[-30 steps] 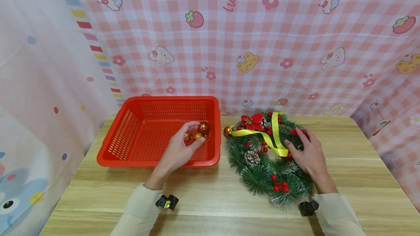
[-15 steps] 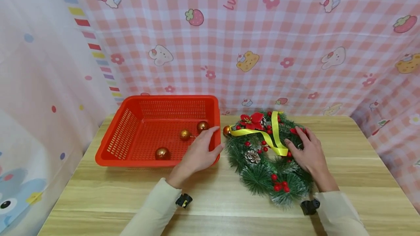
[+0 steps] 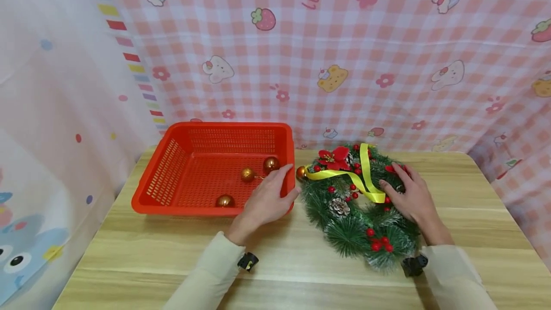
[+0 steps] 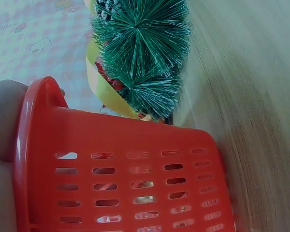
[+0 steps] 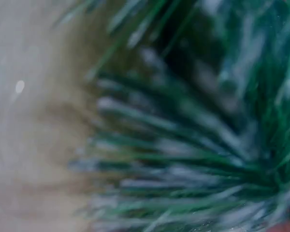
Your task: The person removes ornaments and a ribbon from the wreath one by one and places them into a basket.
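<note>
My left hand [image 3: 268, 200] rests over the right front corner of the red plastic basket [image 3: 161, 195], thumb and fingers spread at the rim. Nothing shows between its fingertips; the palm's underside is hidden. Inside the basket lie two shiny gold balls, a far bauble [image 3: 271, 164] and a near bauble [image 3: 225, 201], plus a glittery bauble [image 3: 247, 174] with a cord. At the right, my right hand [image 3: 414, 200] holds a green Christmas wreath [image 3: 346, 236] at its right side, close by a red flower. The right wrist view shows blurred needles [image 5: 183, 159].
Across the wreath runs a yellow ribbon [image 3: 366, 176]; a gold ball [image 3: 301, 172] sits at its left edge, close to the basket's rim. A pine cone [image 3: 339, 207] and red berries [image 3: 376, 245] decorate it. Behind the wooden table [image 3: 310, 271] hangs a checked curtain [image 3: 275, 71].
My left hand has moved right, from the baubles inside the basket to its right front corner, uncovering the near shiny ball. My right hand has stayed on the wreath. The head view has shifted slightly.
</note>
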Demonstrator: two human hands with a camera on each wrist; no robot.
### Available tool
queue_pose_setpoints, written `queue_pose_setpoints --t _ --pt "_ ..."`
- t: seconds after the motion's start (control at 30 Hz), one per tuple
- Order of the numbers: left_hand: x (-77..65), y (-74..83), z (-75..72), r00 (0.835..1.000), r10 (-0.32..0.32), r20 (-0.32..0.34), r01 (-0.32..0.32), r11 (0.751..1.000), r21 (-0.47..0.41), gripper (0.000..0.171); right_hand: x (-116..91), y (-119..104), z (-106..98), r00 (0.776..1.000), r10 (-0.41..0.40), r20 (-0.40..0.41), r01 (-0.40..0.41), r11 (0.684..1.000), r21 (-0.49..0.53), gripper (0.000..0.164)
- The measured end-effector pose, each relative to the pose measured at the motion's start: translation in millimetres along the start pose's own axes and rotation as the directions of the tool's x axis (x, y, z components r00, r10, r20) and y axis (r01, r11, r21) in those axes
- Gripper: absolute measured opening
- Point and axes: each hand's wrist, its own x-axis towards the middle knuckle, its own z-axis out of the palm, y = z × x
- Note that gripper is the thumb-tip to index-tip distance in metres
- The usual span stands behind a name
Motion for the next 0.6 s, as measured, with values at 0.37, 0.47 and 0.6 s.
queue_pose_setpoints --t 0.37,0.47,0.6 --pt "1.3 -1.3 2.2 1.000 0.001 -0.008 -0.001 1.000 0.029 0.065 -21.3 -25.2 -16.3 0.997 0.069 -0.020 -0.068 0.994 0.085 0.075" --pt "0.8 -1.2 1.8 1.000 -0.004 -0.007 0.004 1.000 0.029 0.065 -35.9 -40.6 -15.8 0.985 0.167 -0.033 -0.164 0.983 0.088 0.081" --pt "0.6 -1.4 1.5 1.000 -0.005 -0.006 0.005 0.999 0.033 0.065 -49.1 -57.8 -8.6 0.937 0.347 0.037 -0.349 0.930 0.113 0.093"
